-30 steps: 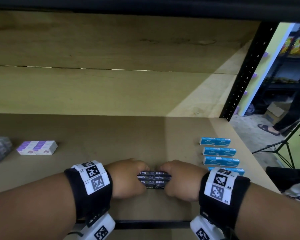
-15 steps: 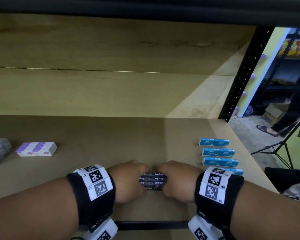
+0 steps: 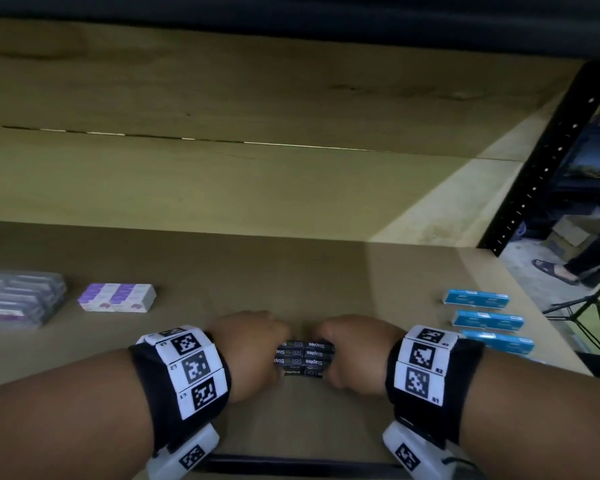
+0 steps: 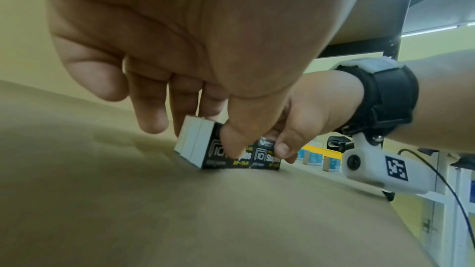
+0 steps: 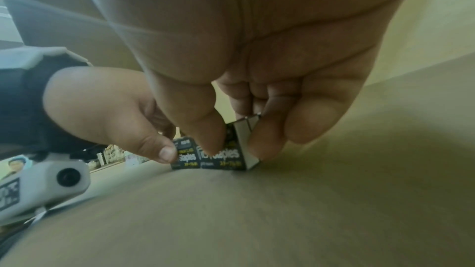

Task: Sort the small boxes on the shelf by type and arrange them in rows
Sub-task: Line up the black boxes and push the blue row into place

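The black staple boxes point(image 3: 305, 357) form a tight little block of small cartons, black faces printed with "Staples" in white and a line of yellow text, with pale grey end flaps; in the head view they lie in stacked rows, pressed side by side. The block sits on the wooden shelf point(image 3: 291, 271), close to the shelf's front edge. It lies directly between the two hands, touching both. The left hand point(image 3: 248, 353) has its fingers curled down over the left end of the block and its thumb pressed on the near black face, pinching it. The right hand point(image 3: 355, 355) mirrors this at the right end, thumb on the near face and fingers curled behind the grey flap. Both hands are closed around the block, squeezing it from either side. To the right of the block, well apart, blue boxes point(image 3: 487, 320) lie one behind another. To the left of the block, a pair of purple-and-white boxes point(image 3: 116, 297) sits beside a clear-wrapped pack point(image 3: 18, 299).
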